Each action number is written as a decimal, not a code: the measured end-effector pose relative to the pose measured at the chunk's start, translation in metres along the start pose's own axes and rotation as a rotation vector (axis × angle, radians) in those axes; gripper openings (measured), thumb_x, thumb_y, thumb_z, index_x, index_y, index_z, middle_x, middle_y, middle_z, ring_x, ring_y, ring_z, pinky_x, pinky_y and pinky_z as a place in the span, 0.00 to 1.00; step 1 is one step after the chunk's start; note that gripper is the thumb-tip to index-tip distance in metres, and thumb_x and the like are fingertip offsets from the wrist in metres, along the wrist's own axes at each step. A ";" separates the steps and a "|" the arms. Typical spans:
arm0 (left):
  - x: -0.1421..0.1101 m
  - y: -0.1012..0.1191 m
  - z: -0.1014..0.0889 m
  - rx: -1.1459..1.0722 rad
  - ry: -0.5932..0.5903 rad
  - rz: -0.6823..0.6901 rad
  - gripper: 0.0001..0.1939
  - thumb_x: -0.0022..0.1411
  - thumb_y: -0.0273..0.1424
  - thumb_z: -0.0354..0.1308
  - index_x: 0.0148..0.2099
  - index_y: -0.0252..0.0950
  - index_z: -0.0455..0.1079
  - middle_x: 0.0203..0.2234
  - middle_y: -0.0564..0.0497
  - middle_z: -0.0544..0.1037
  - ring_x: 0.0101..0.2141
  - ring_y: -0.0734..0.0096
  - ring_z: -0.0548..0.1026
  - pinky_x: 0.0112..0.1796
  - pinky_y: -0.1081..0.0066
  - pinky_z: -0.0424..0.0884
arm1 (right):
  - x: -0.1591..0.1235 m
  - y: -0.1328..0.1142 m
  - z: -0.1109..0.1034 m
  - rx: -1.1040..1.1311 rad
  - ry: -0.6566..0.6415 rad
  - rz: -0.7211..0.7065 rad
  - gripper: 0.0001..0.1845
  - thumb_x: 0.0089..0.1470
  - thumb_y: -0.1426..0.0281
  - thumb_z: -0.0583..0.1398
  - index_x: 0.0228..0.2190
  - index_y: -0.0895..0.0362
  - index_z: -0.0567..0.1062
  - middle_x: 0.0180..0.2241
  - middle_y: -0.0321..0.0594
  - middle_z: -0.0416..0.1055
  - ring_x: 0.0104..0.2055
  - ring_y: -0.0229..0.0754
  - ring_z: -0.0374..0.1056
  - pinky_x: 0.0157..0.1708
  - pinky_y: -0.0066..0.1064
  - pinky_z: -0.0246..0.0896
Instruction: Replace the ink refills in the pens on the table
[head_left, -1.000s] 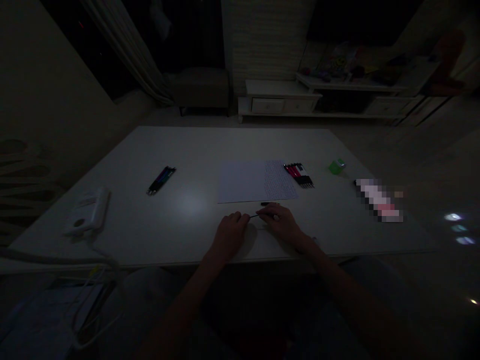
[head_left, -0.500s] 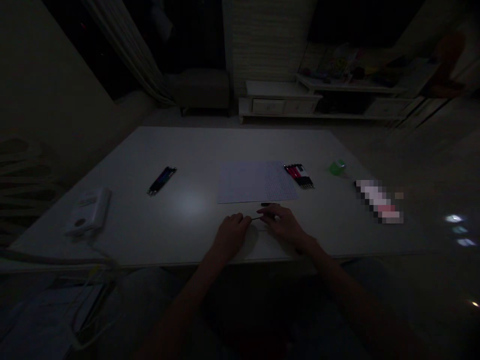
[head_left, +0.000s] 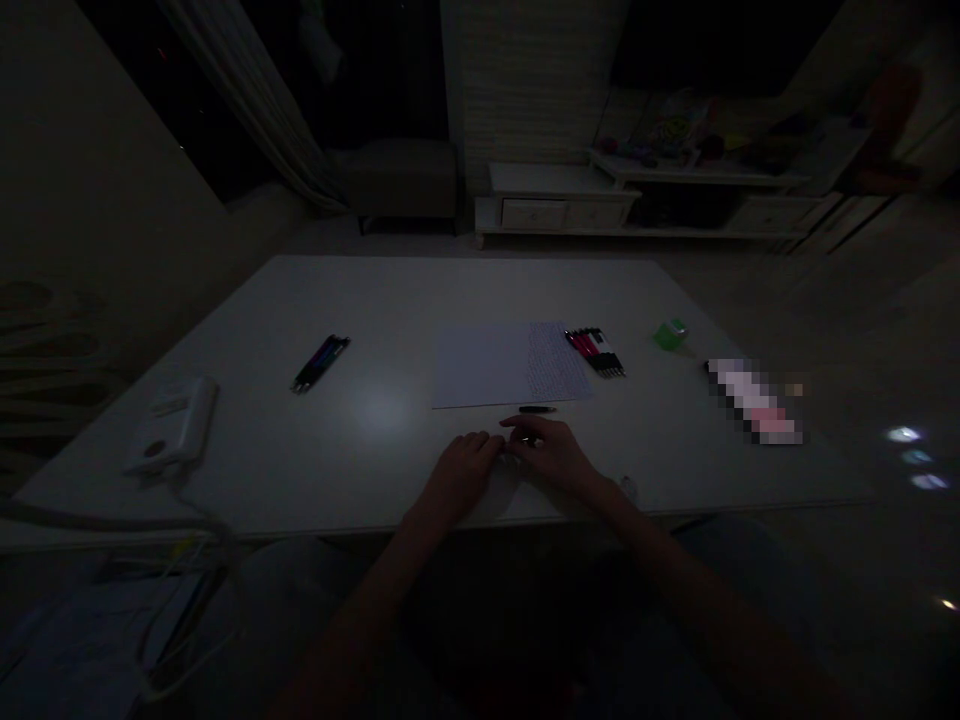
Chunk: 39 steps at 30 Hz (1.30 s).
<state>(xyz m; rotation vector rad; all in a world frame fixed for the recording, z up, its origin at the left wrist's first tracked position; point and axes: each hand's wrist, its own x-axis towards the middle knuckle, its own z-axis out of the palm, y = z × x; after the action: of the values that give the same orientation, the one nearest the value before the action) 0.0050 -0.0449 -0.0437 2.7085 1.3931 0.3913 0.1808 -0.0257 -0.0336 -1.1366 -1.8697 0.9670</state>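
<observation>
Two bare hands meet low over the near part of the white bench (head_left: 390, 300), their fingertips close together. The left hand (head_left: 463, 470) is curled, knuckles up, and the right hand (head_left: 555, 458) bends in toward it with its forefinger reaching over. Whatever may be pinched between them is too dark and small to make out, so whether either hand is closed on something I cannot tell. Just beyond the right hand, a black pen (head_left: 538, 409) lies flat on the bench, near the bottom edge of a paper sheet (head_left: 480, 365) with writing on its right part. A row of red, white and black pens (head_left: 596, 352) touches the sheet's right side; a green object (head_left: 670, 334) sits farther right. Well to the left lie some dark pens (head_left: 321, 363) and a white power strip (head_left: 176, 425).
</observation>
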 end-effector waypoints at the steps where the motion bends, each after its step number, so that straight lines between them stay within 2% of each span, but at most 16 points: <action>1: 0.000 0.000 -0.001 -0.004 -0.003 -0.005 0.06 0.62 0.25 0.47 0.42 0.36 0.61 0.33 0.50 0.69 0.35 0.67 0.68 0.37 0.68 0.64 | 0.000 0.000 0.000 0.004 -0.001 0.002 0.18 0.46 0.69 0.61 0.42 0.55 0.72 0.28 0.35 0.72 0.29 0.35 0.66 0.30 0.27 0.59; 5: 0.000 -0.001 0.000 -0.010 0.027 -0.066 0.06 0.63 0.26 0.46 0.41 0.37 0.62 0.32 0.50 0.70 0.34 0.68 0.68 0.36 0.69 0.64 | 0.004 0.012 -0.015 -0.103 0.015 -0.030 0.19 0.44 0.70 0.62 0.41 0.55 0.72 0.30 0.37 0.71 0.30 0.37 0.66 0.31 0.29 0.61; 8: 0.000 -0.002 0.002 -0.013 0.066 -0.087 0.07 0.63 0.26 0.46 0.42 0.36 0.63 0.32 0.49 0.70 0.34 0.68 0.68 0.37 0.69 0.64 | 0.007 0.031 -0.030 -0.304 0.213 -0.036 0.12 0.44 0.70 0.62 0.35 0.56 0.74 0.32 0.40 0.68 0.35 0.41 0.65 0.37 0.34 0.60; 10: -0.001 -0.003 0.003 -0.014 0.078 -0.089 0.07 0.64 0.26 0.45 0.42 0.36 0.63 0.33 0.49 0.70 0.35 0.68 0.68 0.37 0.68 0.65 | 0.009 0.043 -0.037 -0.384 0.297 0.001 0.09 0.45 0.69 0.61 0.32 0.56 0.74 0.33 0.42 0.67 0.37 0.43 0.64 0.39 0.35 0.60; 14: -0.001 -0.003 0.005 -0.022 0.096 -0.113 0.07 0.64 0.27 0.45 0.41 0.36 0.63 0.32 0.49 0.70 0.35 0.68 0.68 0.38 0.68 0.65 | 0.012 0.056 -0.039 -0.429 0.299 0.034 0.06 0.47 0.67 0.60 0.29 0.56 0.74 0.33 0.42 0.67 0.38 0.43 0.64 0.40 0.36 0.59; 18: -0.002 -0.004 0.005 -0.016 0.114 -0.148 0.07 0.64 0.26 0.44 0.41 0.36 0.63 0.33 0.49 0.70 0.34 0.68 0.68 0.38 0.68 0.65 | 0.014 0.051 -0.040 -0.389 0.290 0.037 0.05 0.47 0.68 0.59 0.29 0.56 0.73 0.32 0.41 0.69 0.37 0.43 0.64 0.39 0.35 0.59; 22: -0.002 -0.007 0.004 -0.042 0.155 -0.228 0.08 0.65 0.26 0.43 0.41 0.36 0.62 0.33 0.49 0.70 0.34 0.68 0.69 0.37 0.69 0.65 | 0.013 0.035 -0.044 -0.241 0.206 0.103 0.07 0.49 0.67 0.57 0.31 0.56 0.73 0.28 0.38 0.72 0.30 0.39 0.66 0.32 0.31 0.59; 28: -0.001 -0.006 0.002 -0.074 0.147 -0.261 0.09 0.65 0.27 0.42 0.41 0.36 0.63 0.33 0.49 0.71 0.35 0.69 0.69 0.38 0.69 0.64 | 0.006 0.012 -0.043 -0.165 0.164 0.037 0.07 0.48 0.66 0.58 0.29 0.56 0.73 0.28 0.37 0.73 0.29 0.38 0.67 0.30 0.29 0.59; 32: 0.000 -0.005 0.002 -0.053 0.117 -0.251 0.08 0.64 0.26 0.44 0.42 0.36 0.63 0.34 0.49 0.70 0.35 0.68 0.69 0.37 0.68 0.64 | 0.001 0.011 -0.042 -0.154 0.198 0.033 0.07 0.48 0.66 0.58 0.29 0.55 0.73 0.28 0.38 0.73 0.29 0.39 0.68 0.30 0.30 0.60; 39: 0.000 -0.004 0.003 0.027 0.083 -0.218 0.07 0.63 0.25 0.45 0.41 0.37 0.62 0.32 0.49 0.70 0.34 0.67 0.69 0.36 0.68 0.64 | -0.001 0.012 -0.036 -0.120 0.171 0.020 0.07 0.48 0.65 0.58 0.29 0.56 0.73 0.28 0.37 0.72 0.29 0.38 0.67 0.29 0.29 0.60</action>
<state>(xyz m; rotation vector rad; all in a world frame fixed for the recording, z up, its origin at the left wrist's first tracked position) 0.0029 -0.0425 -0.0473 2.5503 1.7053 0.4756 0.2168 -0.0142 -0.0277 -1.2699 -1.8005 0.7511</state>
